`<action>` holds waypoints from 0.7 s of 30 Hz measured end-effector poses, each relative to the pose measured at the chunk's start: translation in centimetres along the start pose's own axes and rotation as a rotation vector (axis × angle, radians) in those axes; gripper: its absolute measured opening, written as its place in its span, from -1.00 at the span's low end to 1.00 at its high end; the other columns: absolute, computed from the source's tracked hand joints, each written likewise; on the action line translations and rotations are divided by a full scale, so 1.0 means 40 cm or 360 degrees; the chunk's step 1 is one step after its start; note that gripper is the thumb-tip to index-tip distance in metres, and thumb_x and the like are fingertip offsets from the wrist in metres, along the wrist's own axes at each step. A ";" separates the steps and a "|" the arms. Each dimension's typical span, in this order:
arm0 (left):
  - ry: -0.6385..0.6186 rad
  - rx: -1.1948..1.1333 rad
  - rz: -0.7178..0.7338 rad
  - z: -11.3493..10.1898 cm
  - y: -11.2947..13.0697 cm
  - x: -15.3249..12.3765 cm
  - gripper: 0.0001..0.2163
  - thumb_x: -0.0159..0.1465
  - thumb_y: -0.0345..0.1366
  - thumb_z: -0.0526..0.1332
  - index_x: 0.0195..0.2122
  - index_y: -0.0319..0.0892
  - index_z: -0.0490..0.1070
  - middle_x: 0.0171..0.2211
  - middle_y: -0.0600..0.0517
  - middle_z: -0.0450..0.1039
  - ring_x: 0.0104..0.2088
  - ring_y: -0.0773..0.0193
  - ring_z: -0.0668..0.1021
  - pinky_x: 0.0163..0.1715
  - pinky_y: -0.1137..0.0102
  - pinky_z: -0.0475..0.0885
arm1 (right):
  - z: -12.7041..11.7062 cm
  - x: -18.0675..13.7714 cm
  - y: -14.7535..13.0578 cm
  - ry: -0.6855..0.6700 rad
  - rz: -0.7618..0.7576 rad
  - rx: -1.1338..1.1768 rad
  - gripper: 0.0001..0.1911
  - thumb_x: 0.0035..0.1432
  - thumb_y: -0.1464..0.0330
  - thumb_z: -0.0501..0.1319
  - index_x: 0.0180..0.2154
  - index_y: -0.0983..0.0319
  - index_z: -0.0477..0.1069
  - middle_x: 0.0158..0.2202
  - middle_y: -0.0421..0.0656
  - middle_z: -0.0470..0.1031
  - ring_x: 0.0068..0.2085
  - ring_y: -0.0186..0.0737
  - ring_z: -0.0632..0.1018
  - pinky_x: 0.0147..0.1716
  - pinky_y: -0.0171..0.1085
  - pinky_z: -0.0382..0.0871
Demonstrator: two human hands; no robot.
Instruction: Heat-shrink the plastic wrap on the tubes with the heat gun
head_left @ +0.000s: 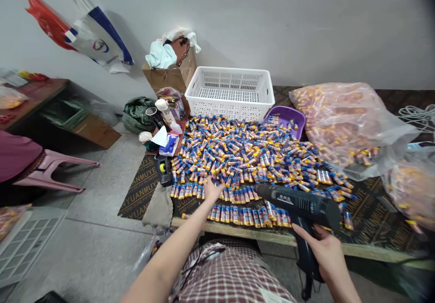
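My right hand [324, 251] is wrapped round the handle of a black heat gun [299, 203], whose nozzle points left over the table. My left hand [212, 189] reaches down among small tubes with blue and yellow ends [234, 151], its thumb and fingers apart; the fingertips are partly lost among the tubes, and I make out nothing held. Below the loose heap, tubes stand side by side in a row [243, 216] along the table's front edge. Another row [186, 190] runs level with my left hand.
Behind the heap stand a white plastic basket [231, 106] and a purple scoop [297, 119]. Large clear bags of tubes [340, 113] fill the right side. A tape dispenser [164, 170] and a white bottle [165, 109] are at the left. A person on a pink stool [57, 169] sits far left.
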State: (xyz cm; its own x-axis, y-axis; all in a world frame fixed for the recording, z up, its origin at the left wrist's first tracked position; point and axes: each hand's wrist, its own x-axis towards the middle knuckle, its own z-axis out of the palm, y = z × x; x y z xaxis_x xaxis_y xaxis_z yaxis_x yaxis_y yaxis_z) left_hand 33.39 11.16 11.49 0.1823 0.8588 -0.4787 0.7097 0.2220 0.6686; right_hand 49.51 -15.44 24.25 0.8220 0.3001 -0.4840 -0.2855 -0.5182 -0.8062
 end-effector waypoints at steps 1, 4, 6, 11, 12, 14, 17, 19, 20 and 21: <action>0.0002 0.0174 -0.0078 0.034 -0.012 -0.027 -0.15 -0.13 -0.07 0.38 0.15 -0.16 0.02 0.07 -0.29 0.16 0.07 -0.09 0.30 -0.04 0.12 0.23 | -0.004 -0.005 0.000 0.0005 0.0024 0.0001 -0.39 -0.37 0.14 0.43 -0.26 0.38 0.45 -0.38 0.00 0.57 -0.49 -0.10 0.53 -0.54 -0.26 0.42; 0.0148 0.0523 -0.0141 0.129 -0.027 -0.077 -0.10 -0.18 -0.12 0.39 0.17 -0.13 -0.04 0.10 -0.31 0.07 0.10 -0.17 0.23 -0.04 0.07 0.19 | -0.018 -0.018 0.001 0.0010 0.0143 -0.0024 -0.35 -0.40 0.12 0.43 -0.25 0.37 0.44 -0.47 -0.04 0.56 -0.55 -0.09 0.52 -0.61 -0.26 0.39; 0.0252 0.0614 -0.0143 0.169 -0.018 -0.081 -0.09 -0.17 -0.18 0.38 0.18 -0.08 -0.08 0.11 -0.28 0.04 0.09 -0.16 0.22 -0.05 0.08 0.19 | -0.032 -0.023 0.003 0.0044 0.0195 -0.0043 -0.35 -0.42 0.12 0.44 -0.26 0.36 0.45 -0.48 -0.04 0.56 -0.56 -0.08 0.52 -0.63 -0.26 0.39; 0.0378 0.0612 -0.0220 0.203 0.011 -0.064 -0.24 -0.03 -0.38 0.25 0.20 -0.09 -0.08 0.00 -0.23 0.11 -0.02 -0.03 0.33 -0.17 0.22 0.30 | -0.074 -0.015 0.019 0.0089 0.0182 -0.0049 -0.38 -0.45 0.12 0.45 -0.29 0.34 0.47 -0.43 -0.01 0.58 -0.51 -0.01 0.55 -0.63 -0.24 0.41; 0.0374 0.0606 -0.0204 0.205 0.011 -0.066 -0.28 0.00 -0.42 0.20 0.20 -0.10 -0.07 -0.02 -0.22 0.13 -0.04 0.00 0.35 -0.21 0.26 0.31 | -0.082 -0.012 0.022 0.0082 0.0199 -0.0050 -0.38 -0.45 0.13 0.45 -0.30 0.34 0.47 -0.45 -0.01 0.57 -0.52 0.00 0.55 -0.64 -0.24 0.40; 0.0328 0.0596 -0.0115 0.208 0.006 -0.074 -0.32 0.02 -0.47 0.15 0.19 -0.09 -0.03 -0.06 -0.19 0.17 -0.07 0.04 0.38 -0.23 0.31 0.32 | -0.097 -0.007 0.024 0.0083 0.0228 -0.0066 -0.38 -0.44 0.12 0.45 -0.30 0.34 0.46 -0.46 -0.01 0.57 -0.53 -0.01 0.54 -0.65 -0.24 0.39; 0.0265 0.0493 -0.0085 0.201 -0.001 -0.080 -0.36 0.02 -0.46 0.18 0.15 -0.08 0.03 -0.11 -0.14 0.24 -0.10 0.07 0.42 -0.20 0.30 0.33 | -0.117 0.001 0.022 0.0100 0.0243 -0.0071 -0.39 -0.44 0.12 0.45 -0.31 0.35 0.47 -0.48 -0.01 0.57 -0.55 -0.02 0.53 -0.67 -0.25 0.38; 0.0262 0.0297 -0.0202 0.187 0.013 -0.067 -0.37 0.02 -0.40 0.22 0.13 -0.08 0.04 -0.10 -0.13 0.28 -0.13 0.08 0.44 -0.19 0.28 0.33 | -0.128 0.008 0.019 0.0104 0.0258 -0.0035 -0.39 -0.45 0.12 0.45 -0.31 0.34 0.46 -0.50 -0.02 0.56 -0.56 -0.01 0.53 -0.69 -0.24 0.37; 0.0250 0.0159 -0.0258 0.177 0.028 -0.053 -0.36 0.01 -0.37 0.25 0.12 -0.09 0.03 -0.09 -0.13 0.29 -0.14 0.10 0.45 -0.19 0.28 0.34 | -0.132 0.013 0.017 0.0104 0.0275 -0.0006 -0.39 -0.45 0.13 0.45 -0.31 0.34 0.46 -0.51 -0.04 0.56 -0.57 -0.01 0.53 -0.69 -0.24 0.36; 0.0231 -0.0001 -0.0278 0.166 0.050 -0.034 -0.33 0.01 -0.33 0.28 0.13 -0.11 0.01 -0.08 -0.13 0.30 -0.13 0.12 0.46 -0.18 0.28 0.34 | -0.135 0.018 0.015 0.0108 0.0294 0.0027 -0.39 -0.46 0.15 0.46 -0.30 0.34 0.45 -0.53 -0.05 0.55 -0.57 -0.02 0.52 -0.69 -0.24 0.36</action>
State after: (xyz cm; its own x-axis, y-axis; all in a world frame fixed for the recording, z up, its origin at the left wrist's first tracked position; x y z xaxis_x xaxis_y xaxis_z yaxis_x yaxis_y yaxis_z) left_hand 39.08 7.37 9.70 -0.0435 0.8647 -0.5003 0.7214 0.3737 0.5830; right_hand 52.60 -19.83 25.25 0.7859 0.1464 -0.6007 -0.4422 -0.5458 -0.7117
